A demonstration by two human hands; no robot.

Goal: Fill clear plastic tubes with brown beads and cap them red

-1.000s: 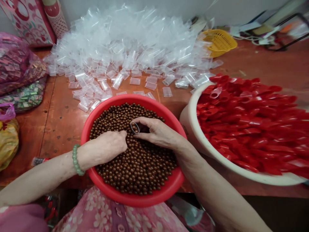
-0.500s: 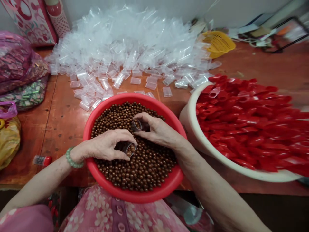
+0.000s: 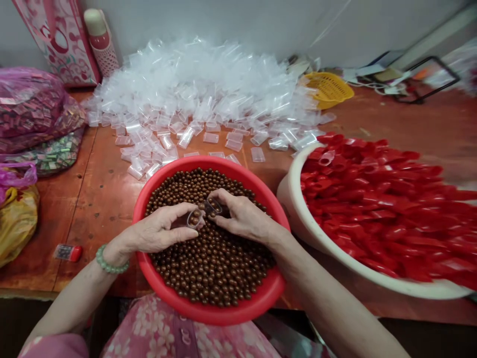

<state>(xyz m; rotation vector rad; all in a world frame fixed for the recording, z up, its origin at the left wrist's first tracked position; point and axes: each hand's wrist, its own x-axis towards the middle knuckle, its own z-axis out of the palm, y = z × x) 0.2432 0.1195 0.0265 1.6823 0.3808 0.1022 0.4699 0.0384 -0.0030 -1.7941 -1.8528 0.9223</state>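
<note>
Both hands are over a red basin [image 3: 143, 199] filled with shiny brown balls [image 3: 212, 271]. My left hand [image 3: 160, 228] is closed around a clear plastic tube [image 3: 194, 219], whose open end faces right and shows brown balls inside. Opposite it, my right hand [image 3: 242, 214] pinches a second clear plastic tube [image 3: 213, 206], its open end turned left with a few balls in it. The two tube mouths are close together, just above the balls. Fingers partly hide both tubes.
A heap of clear plastic tubes [image 3: 208, 79] lies behind the basin. To the right is a white tub [image 3: 298, 199] of red plastic pieces [image 3: 380, 209]. Bags of small wrapped pieces [image 3: 33, 109] sit at left, near a filled tube with a red end [image 3: 67, 252]. A yellow basket [image 3: 328, 89] stands behind.
My left hand has moved slightly up and left, turning its tube. The two tube mouths are now closer together. The camera view has tilted upward a little.
</note>
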